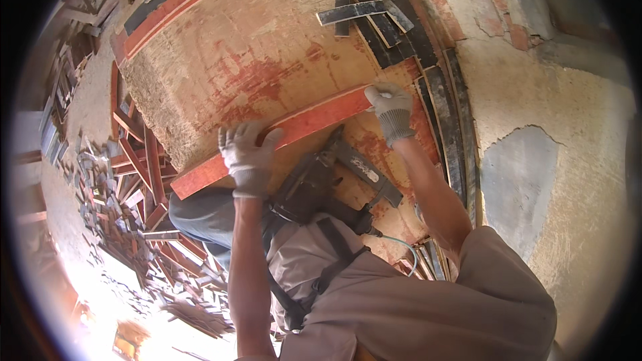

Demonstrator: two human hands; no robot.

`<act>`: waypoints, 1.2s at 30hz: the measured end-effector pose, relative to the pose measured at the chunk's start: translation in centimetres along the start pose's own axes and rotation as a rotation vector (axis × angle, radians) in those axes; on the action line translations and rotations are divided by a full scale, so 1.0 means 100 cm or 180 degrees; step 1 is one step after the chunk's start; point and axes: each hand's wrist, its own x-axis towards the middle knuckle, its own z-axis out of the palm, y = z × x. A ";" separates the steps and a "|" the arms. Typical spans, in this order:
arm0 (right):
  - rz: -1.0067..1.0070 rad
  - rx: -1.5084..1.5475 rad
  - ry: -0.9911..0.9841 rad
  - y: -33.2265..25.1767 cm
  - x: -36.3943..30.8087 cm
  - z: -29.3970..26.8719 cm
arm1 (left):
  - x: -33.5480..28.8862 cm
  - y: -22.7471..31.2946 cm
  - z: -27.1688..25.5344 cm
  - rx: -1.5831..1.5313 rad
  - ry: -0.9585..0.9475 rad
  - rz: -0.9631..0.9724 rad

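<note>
A long red-painted wooden strip [314, 120] lies slanted across the worktable in front of me. My left hand [247, 154], in a light work glove, rests on the strip near its left end, fingers spread. The gloved fingers of my right hand [390, 101] are closed on the strip's right end. A dark nail gun [311, 184] lies on the board between my forearms, close to my body. Its magazine [368, 170] points to the right, and a thin pale hose [404, 244] runs from it.
The stained plywood worktable [267, 53] has a red strip [194, 3] along its far left edge. Short dark wood pieces [374, 7] are stacked at the far right. Scrap wood [147, 167] covers the floor at left. A patched wall [555, 107] stands at right.
</note>
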 end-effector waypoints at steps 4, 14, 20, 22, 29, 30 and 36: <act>0.0221 -0.0069 -0.0210 0.007 0.006 -0.004 | 0.010 0.015 0.011 -0.0196 -0.0171 -0.0277; -0.1448 -0.3519 -0.1697 -0.014 -0.165 -0.039 | 0.013 0.012 0.013 -0.0338 -0.0225 -0.0496; -0.0038 -0.3147 -0.1962 0.017 -0.200 0.008 | 0.014 0.011 0.014 -0.0259 -0.0142 -0.0367; -0.0613 -0.2528 -0.1725 0.006 -0.191 -0.006 | 0.015 0.012 0.013 -0.0160 -0.0129 -0.0305; 0.1371 -0.0358 -0.2303 -0.081 -0.130 -0.130 | 0.015 0.012 0.012 -0.0197 -0.0161 -0.0305; 0.1745 0.0112 -0.2071 -0.089 -0.122 -0.136 | 0.014 0.011 0.012 -0.0282 -0.0120 -0.0327; 0.1030 -0.0679 -0.2045 -0.114 -0.079 -0.140 | 0.014 0.009 0.017 -0.0394 -0.0146 -0.0438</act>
